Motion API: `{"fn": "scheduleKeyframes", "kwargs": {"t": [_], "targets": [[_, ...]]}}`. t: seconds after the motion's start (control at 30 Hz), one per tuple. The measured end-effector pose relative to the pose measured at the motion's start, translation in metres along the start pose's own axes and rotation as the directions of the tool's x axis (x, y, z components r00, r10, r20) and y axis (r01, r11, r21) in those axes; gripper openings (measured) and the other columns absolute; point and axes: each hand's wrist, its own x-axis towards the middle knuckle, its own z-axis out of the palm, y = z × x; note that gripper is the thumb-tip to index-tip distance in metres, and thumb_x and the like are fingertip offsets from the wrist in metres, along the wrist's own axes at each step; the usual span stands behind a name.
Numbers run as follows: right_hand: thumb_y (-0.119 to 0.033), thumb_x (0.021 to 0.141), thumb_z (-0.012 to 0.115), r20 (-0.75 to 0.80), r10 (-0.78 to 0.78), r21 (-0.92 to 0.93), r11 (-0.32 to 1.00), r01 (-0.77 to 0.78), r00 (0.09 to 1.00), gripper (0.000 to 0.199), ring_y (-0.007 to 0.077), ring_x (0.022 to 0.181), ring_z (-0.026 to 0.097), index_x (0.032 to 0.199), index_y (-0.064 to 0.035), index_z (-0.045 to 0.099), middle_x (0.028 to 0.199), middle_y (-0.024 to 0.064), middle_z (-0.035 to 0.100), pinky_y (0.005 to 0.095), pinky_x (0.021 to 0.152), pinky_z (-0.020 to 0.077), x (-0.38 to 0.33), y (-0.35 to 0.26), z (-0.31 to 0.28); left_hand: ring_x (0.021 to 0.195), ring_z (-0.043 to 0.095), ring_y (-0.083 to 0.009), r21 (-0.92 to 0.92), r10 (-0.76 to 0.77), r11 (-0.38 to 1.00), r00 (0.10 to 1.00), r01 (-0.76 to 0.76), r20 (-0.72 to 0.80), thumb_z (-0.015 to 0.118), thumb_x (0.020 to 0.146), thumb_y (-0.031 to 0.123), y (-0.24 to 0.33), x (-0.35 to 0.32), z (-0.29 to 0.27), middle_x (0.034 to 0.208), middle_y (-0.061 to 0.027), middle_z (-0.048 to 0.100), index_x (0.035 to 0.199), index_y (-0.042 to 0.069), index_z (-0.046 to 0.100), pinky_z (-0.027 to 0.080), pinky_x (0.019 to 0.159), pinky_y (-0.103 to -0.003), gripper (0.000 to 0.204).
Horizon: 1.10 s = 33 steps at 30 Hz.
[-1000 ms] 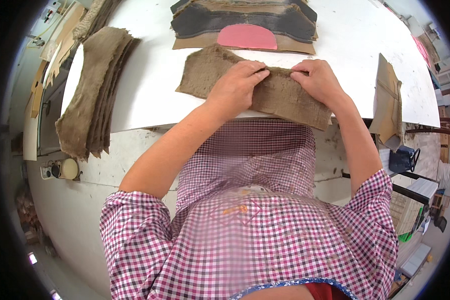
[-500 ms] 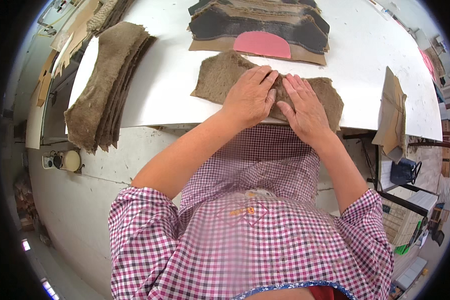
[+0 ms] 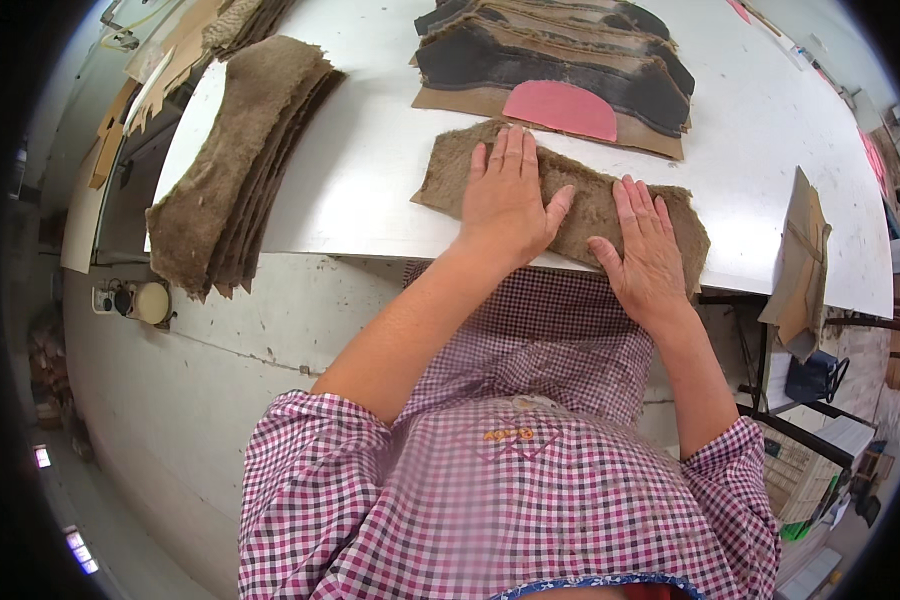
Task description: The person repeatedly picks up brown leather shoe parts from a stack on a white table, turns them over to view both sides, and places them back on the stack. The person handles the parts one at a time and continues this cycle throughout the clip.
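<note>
A brown furry cut piece [image 3: 580, 205] lies fur side up along the near edge of the white table, curved on its far side. My left hand [image 3: 510, 205] rests flat on its left half, fingers stretched out and thumb apart. On its right half, my right hand [image 3: 650, 250] presses flat too, with the fingers pointing away from me. Just beyond, a pink half-round piece [image 3: 560, 109] lies on a row of overlapping dark-backed cut pieces [image 3: 550, 65] with brown furry edges.
A stack of brown furry pieces [image 3: 240, 160] overhangs the table's near edge at the left. Folded tan pieces [image 3: 802, 265] hang over the right edge of the white table [image 3: 360, 190]. A dark bag [image 3: 815, 378] and a wire crate [image 3: 800, 460] stand lower right.
My hands have moved apart from the middle of the furry piece toward its two ends. Their fingers lie flatter now. The whole view has shifted slightly.
</note>
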Motion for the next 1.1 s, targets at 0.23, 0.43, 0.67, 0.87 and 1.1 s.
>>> {"fn": "scheduleKeyframes", "kwargs": {"t": [0.23,0.43,0.67,0.87,1.1], "targets": [[-0.051,0.095,0.045,-0.011,0.119,-0.007,0.993,-0.119,0.993,0.076,0.0289,0.143,0.027,0.144,0.0058,0.031,0.151,0.0208,0.032,0.0425,0.119,0.0149,0.001,0.002,0.001,0.144,0.024,-0.0303,0.064,-0.059,0.996,0.997,0.055,0.059,0.043,0.093,0.051,-0.005,0.017,-0.003,0.153,-0.0213,0.029,0.144,-0.008,0.031,0.012,0.118,-0.045,0.079],[-0.058,0.097,0.034,-0.04,0.131,0.033,0.991,-0.13,0.991,0.082,0.0295,0.144,0.024,0.144,0.0093,0.029,0.151,0.021,0.031,0.0416,0.119,0.0139,-0.003,0.01,0.007,0.144,0.024,-0.0311,0.155,-0.117,0.983,0.984,0.095,0.138,0.035,0.097,0.051,-0.028,0.022,-0.013,0.151,-0.0225,0.031,0.145,-0.007,0.027,0.014,0.119,-0.041,0.076],[-0.058,0.097,0.032,-0.027,0.209,0.018,0.978,-0.208,0.978,0.08,0.0283,0.144,0.024,0.145,0.0063,0.029,0.152,0.0205,0.031,0.0412,0.119,0.0131,-0.01,0.018,0.003,0.145,0.02,-0.0307,0.189,-0.118,0.978,0.983,0.091,0.141,0.031,0.099,0.05,-0.029,0.02,-0.012,0.152,-0.0237,0.028,0.146,-0.008,0.025,0.013,0.119,-0.041,0.075],[-0.057,0.097,0.034,0.026,0.326,-0.044,0.945,-0.325,0.945,0.078,0.0278,0.144,0.024,0.146,0.0044,0.029,0.153,0.0191,0.03,0.0425,0.12,0.0104,-0.014,0.029,-0.005,0.146,0.017,-0.0299,0.236,-0.155,0.964,0.98,0.123,0.121,0.029,0.099,0.051,-0.038,0.014,-0.01,0.154,-0.0232,0.025,0.147,-0.008,0.023,0.008,0.12,-0.04,0.076],[-0.058,0.095,0.04,-0.049,0.361,-0.063,0.93,-0.363,0.931,0.083,0.03,0.144,0.024,0.146,0.0056,0.028,0.153,0.0207,0.029,0.0453,0.119,0.0106,-0.032,0.053,0.007,0.145,0.021,-0.0306,0.243,0.033,0.97,0.996,-0.011,-0.087,0.041,0.099,0.042,-0.034,0.008,-0.01,0.153,-0.0199,0.029,0.147,0.002,0.03,0.008,0.119,-0.045,0.064]]}}
